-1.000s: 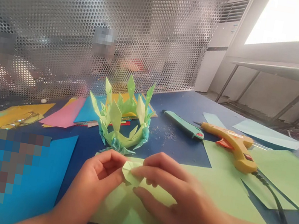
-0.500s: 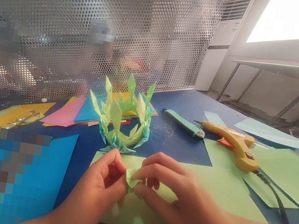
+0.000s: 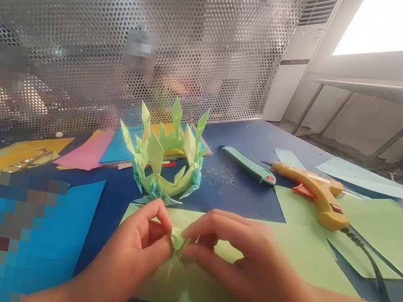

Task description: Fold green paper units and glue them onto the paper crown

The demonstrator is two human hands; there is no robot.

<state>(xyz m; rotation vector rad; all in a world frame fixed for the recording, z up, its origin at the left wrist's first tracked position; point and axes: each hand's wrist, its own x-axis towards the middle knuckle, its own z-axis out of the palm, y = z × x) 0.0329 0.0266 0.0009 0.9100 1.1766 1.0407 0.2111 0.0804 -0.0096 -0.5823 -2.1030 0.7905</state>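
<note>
Blue surface point(image 3: 240, 198): folded green paper piece point(image 3: 178, 240) pinched between left hand point(image 3: 138, 249) and right hand point(image 3: 241, 260), both grips clamped on it.

Left hand point(image 3: 138, 249) and right hand point(image 3: 241, 260): both bare, no gloves, rings or other jewellery visible. Forearms bare to the frame edge; no sleeve, watch or band in view. Fingernails short, unpainted where visible.

Left hand point(image 3: 138, 251) and right hand point(image 3: 241, 260) pinch a folded green paper piece point(image 3: 178, 240) together
</note>
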